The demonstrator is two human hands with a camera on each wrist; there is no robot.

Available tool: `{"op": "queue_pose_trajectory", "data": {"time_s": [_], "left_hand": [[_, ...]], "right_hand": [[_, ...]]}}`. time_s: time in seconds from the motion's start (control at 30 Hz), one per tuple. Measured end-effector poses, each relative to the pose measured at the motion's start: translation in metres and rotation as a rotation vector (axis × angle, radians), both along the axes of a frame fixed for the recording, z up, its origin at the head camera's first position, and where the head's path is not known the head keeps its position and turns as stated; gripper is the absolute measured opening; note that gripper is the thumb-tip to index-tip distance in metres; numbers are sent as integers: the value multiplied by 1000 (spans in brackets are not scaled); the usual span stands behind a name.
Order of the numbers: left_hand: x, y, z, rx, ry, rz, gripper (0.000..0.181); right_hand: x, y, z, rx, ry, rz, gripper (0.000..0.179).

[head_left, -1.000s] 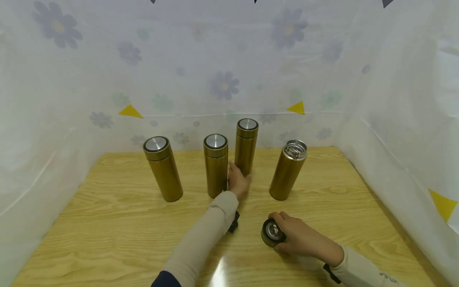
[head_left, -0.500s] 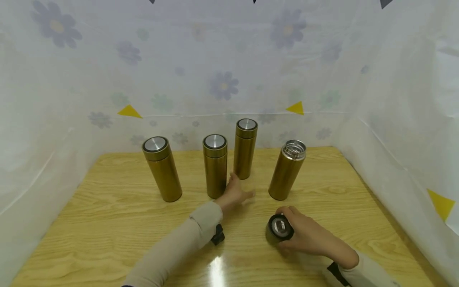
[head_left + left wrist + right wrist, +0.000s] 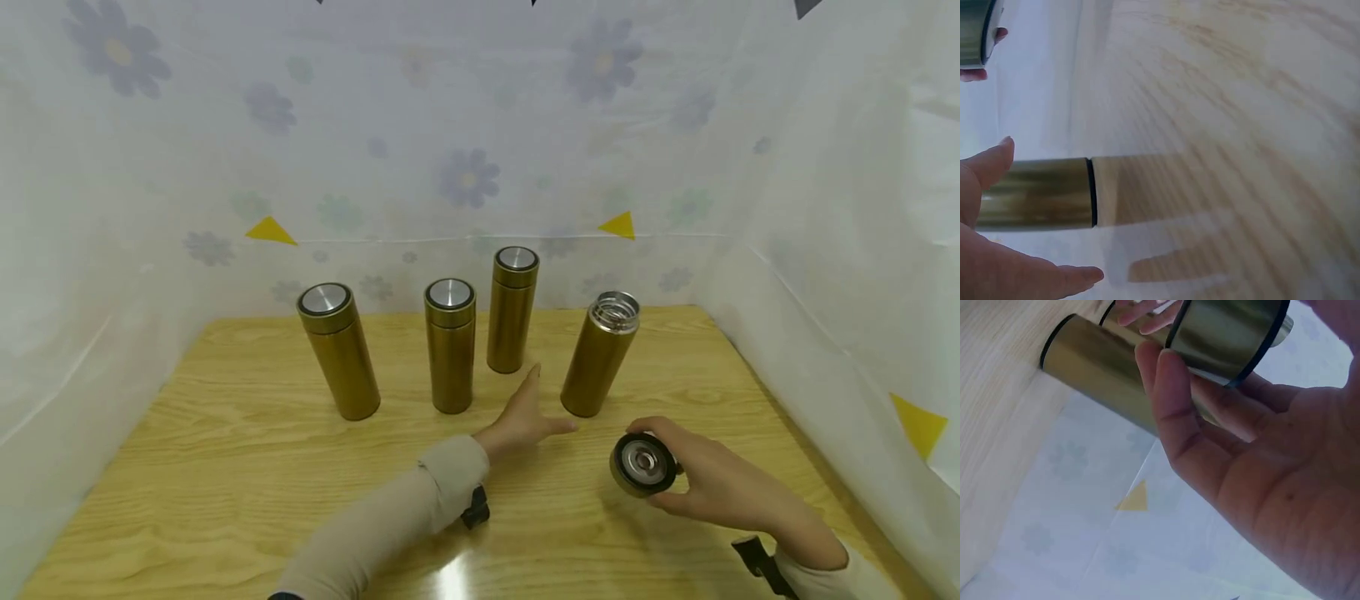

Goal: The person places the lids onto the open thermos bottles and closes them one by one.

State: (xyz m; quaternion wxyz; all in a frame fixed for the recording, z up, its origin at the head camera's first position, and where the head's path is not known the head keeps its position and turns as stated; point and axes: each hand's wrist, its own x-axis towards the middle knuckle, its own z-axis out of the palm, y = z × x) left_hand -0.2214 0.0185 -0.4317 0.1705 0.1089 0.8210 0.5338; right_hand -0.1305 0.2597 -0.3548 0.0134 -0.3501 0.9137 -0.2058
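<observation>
My right hand (image 3: 716,479) holds a flask lid (image 3: 645,463) between thumb and fingers above the table's right front, its hollow underside turned up toward the head camera. In the right wrist view the gold band of the lid (image 3: 1229,337) fills the top. An uncapped gold vacuum flask (image 3: 600,358) stands behind it, its bare steel mouth showing. My left hand (image 3: 523,423) reaches in low from the left with thumb and fingers spread, holding nothing. The left wrist view has the flask (image 3: 1041,194) in the gap between thumb and fingers, beyond them.
Three capped gold flasks stand upright: the left flask (image 3: 341,354), the middle flask (image 3: 452,350) and the rear flask (image 3: 513,312) near the back edge. The wooden table (image 3: 225,500) is enclosed by white flowered sheeting (image 3: 375,108) at the back and sides.
My left hand has left the rear flask, drawing back and then moving right toward the uncapped flask. The right hand has lifted the lid and carried it right. The flasks stay in place.
</observation>
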Motion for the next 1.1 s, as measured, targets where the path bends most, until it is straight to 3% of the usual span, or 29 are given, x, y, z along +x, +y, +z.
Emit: {"op": "queue_pose_trajectory", "data": {"time_s": [0.23, 0.43, 0.57, 0.77, 0.97, 1.1], "left_hand": [[-2, 29, -8, 23, 10, 16, 101], [-6, 47, -12, 30, 99, 64, 97], [-7, 54, -15, 13, 123, 93, 94], [-10, 62, -19, 26, 89, 169, 90], [-18, 65, -29, 77, 159, 236, 76], [-19, 65, -31, 76, 178, 244, 72]], "right_hand": [[4, 10, 4, 27, -6, -14, 67], [4, 10, 5, 29, -13, -23, 66], [6, 10, 6, 34, -18, -44, 66], [6, 9, 5, 38, -7, -50, 66], [6, 8, 4, 43, 7, -50, 67], [8, 7, 5, 41, 14, -53, 66]]}}
